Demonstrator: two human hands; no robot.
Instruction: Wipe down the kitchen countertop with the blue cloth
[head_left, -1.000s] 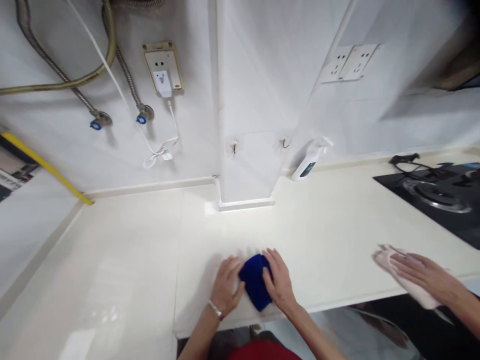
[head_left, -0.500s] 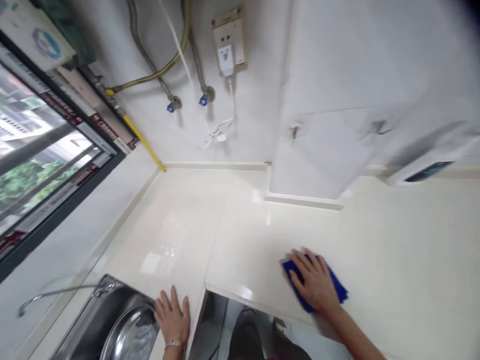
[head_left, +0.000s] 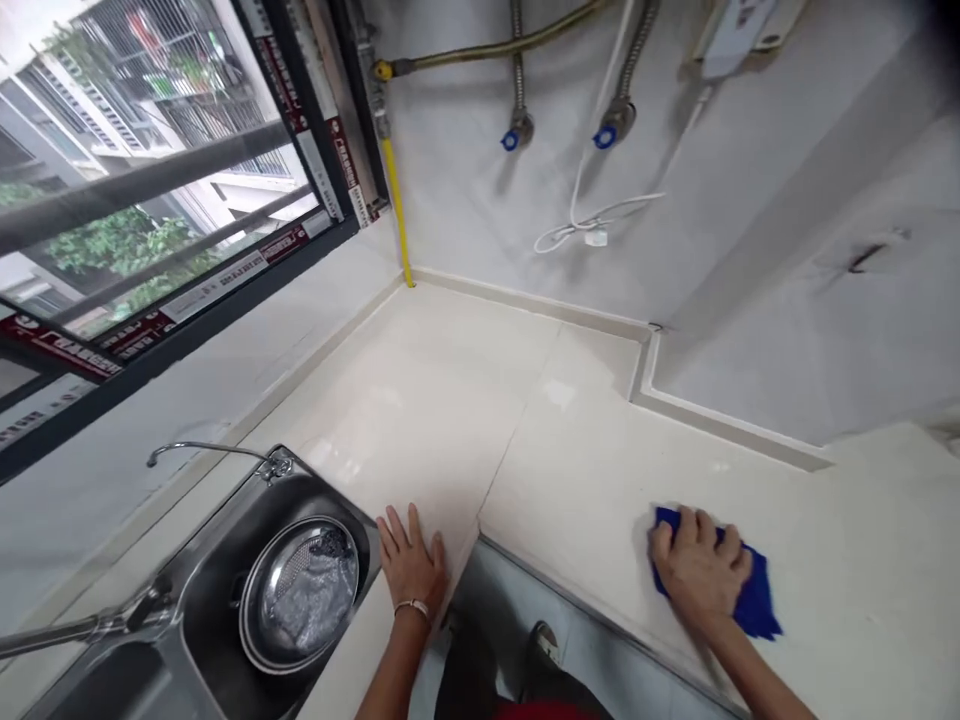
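Observation:
My right hand presses down on a folded blue cloth on the cream countertop. Its fingers are bent over the cloth's upper edge, and the lower right part of the cloth sticks out beyond the hand. Resting flat on the counter by the inner corner, my left hand has its fingers spread and holds nothing. A bracelet circles that wrist. Just left of this hand lies the steel sink, with a round metal basin in it holding a strainer and water.
A thin curved spout rises at the sink's back corner, and a larger tap reaches in from the left. A yellow pipe meets the counter's far corner. A raised ledge juts out on the right. White cable hangs above.
The view has swung left, showing more of the sink and window. My right hand's fingers, flatter before, are now more bent on the cloth. My left hand stays on the counter beside the sink.

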